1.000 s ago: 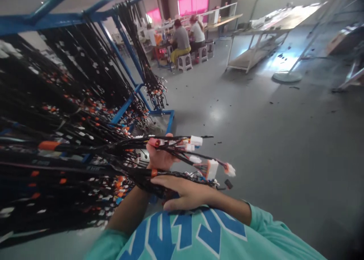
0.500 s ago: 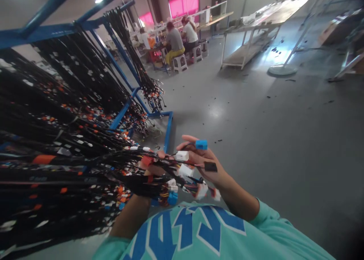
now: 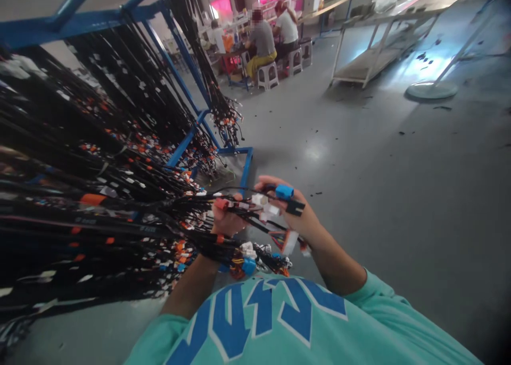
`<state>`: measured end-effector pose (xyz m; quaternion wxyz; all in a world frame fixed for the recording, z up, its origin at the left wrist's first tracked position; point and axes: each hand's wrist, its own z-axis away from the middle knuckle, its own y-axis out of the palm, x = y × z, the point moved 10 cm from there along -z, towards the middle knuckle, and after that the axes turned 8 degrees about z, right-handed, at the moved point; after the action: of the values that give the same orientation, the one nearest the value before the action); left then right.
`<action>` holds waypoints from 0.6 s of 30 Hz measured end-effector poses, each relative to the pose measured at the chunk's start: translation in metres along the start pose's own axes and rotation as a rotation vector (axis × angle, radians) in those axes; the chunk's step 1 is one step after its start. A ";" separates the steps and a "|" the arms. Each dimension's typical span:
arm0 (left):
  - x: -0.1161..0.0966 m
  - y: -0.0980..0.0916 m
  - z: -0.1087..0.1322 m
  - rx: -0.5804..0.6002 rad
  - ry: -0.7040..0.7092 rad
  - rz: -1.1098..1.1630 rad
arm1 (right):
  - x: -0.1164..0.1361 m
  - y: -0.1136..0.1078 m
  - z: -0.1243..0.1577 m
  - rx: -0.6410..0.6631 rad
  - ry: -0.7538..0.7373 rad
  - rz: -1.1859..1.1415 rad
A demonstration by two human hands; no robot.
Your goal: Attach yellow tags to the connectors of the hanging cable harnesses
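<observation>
A black wiring harness [image 3: 187, 199] stretches from the rack at left to my two hands. My left hand [image 3: 229, 222] is closed around its branch wires, beside a red connector [image 3: 221, 204]. Farther along, my right hand [image 3: 305, 218] curls around the loose ends, its fingers partly hidden behind them. Across that palm lie a blue connector [image 3: 284, 191], a black connector [image 3: 295, 207] and white connectors [image 3: 271, 209]. A larger white connector [image 3: 290, 242] hangs below the right hand. Under my left wrist, another harness branch ends in a blue connector [image 3: 248, 266].
A blue metal rack [image 3: 187, 141] at left carries many hanging harnesses [image 3: 120, 93]. Beyond it, people [image 3: 263, 38] sit on white stools [image 3: 268, 76] at a bench. A metal table [image 3: 359, 72] and a round stand base [image 3: 431, 90] stand farther right. Small scraps dot the grey floor [image 3: 379, 195].
The view has shifted, so the rack and room sit further right and higher. Both hands have risen slightly with the harness; the connectors in my right hand have turned and bunched closer together.
</observation>
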<state>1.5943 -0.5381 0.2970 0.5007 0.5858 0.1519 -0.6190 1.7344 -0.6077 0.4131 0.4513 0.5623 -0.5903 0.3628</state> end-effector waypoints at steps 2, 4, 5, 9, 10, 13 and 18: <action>-0.018 0.012 -0.004 0.003 0.058 0.145 | -0.031 -0.015 -0.008 -0.107 0.127 -0.066; -0.035 0.023 -0.011 -0.008 0.106 0.260 | -0.071 -0.022 -0.009 -0.169 0.271 -0.128; -0.044 0.028 -0.017 -0.009 0.134 0.307 | -0.092 -0.025 -0.005 -0.196 0.347 -0.138; -0.079 0.048 -0.040 0.049 0.273 0.410 | -0.148 -0.041 0.038 -0.394 0.529 -0.092; -0.088 0.052 -0.045 0.062 0.308 0.414 | -0.151 -0.045 0.051 -0.447 0.522 -0.093; -0.111 0.065 -0.056 0.082 0.403 0.410 | -0.144 -0.054 0.084 -0.549 0.477 -0.097; -0.145 0.087 -0.057 0.099 0.565 0.442 | -0.147 -0.017 0.094 -0.149 0.539 -0.126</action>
<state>1.6686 -0.4693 0.4434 0.5317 0.7759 0.1242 -0.3160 1.7342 -0.6476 0.2427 0.6535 0.4466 -0.4380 0.4262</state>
